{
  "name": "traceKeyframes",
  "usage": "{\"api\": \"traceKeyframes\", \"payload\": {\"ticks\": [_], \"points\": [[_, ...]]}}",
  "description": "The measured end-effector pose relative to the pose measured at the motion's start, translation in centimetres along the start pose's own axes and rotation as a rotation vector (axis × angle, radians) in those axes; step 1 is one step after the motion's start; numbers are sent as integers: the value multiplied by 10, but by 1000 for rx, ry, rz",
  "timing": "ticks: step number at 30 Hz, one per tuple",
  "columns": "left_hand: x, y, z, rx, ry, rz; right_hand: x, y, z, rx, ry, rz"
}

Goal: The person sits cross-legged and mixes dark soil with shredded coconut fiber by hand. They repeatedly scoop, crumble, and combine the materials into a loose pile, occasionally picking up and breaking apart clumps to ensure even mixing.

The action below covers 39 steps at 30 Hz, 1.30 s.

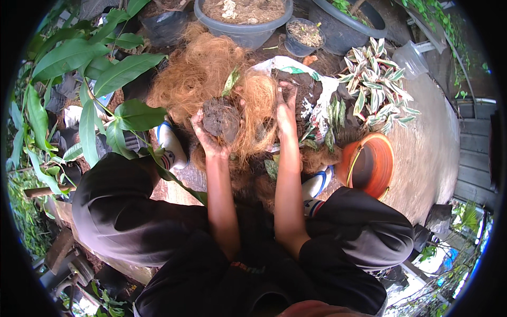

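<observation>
My left hand is curled round a dark clump of soil, cupping it from the left and below. A single pale green leaf stands just above the clump; whether it grows from it I cannot tell. Loose golden-brown coconut fibre hangs between my hands, against the clump's right side. My right hand has soil-darkened fingers, spread a little apart, at the edge of dark soil on an opened white sack. No object shows clearly in that hand.
A bigger heap of coconut fibre lies at the far left. An orange bucket stands right of my foot. Beyond are a large grey pot, a small black pot and a variegated plant. Broad green leaves reach in from the left.
</observation>
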<state>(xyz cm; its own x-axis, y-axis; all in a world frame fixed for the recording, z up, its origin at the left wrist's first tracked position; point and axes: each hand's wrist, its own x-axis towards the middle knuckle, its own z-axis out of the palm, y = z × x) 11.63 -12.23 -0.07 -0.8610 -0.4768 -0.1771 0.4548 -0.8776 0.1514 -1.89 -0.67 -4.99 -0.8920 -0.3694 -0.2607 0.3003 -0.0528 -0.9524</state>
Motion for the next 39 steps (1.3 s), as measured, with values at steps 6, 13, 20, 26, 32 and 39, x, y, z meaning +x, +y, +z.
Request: {"api": "traceKeyframes", "payload": {"ticks": [6, 13, 20, 26, 32, 39], "points": [[2, -13, -1, -38, -25, -99, -45, -40, -19, -179, -205, -146], [0, -21, 7, 161, 195, -75, -52, -48, -28, -249, -163, -260], [-2, -11, -14, 171, 59, -442, -33, 0, -72, -448, 300, -236], [-4, -12, -55, -33, -166, -562, -38, -6, -86, -101, 20, 94], [-9, -14, -30, -158, -168, -486, -59, -44, -51, 10, 257, 147], [-8, -2, -64, -298, -265, -368, -58, -72, -81, -43, -179, -147]]}}
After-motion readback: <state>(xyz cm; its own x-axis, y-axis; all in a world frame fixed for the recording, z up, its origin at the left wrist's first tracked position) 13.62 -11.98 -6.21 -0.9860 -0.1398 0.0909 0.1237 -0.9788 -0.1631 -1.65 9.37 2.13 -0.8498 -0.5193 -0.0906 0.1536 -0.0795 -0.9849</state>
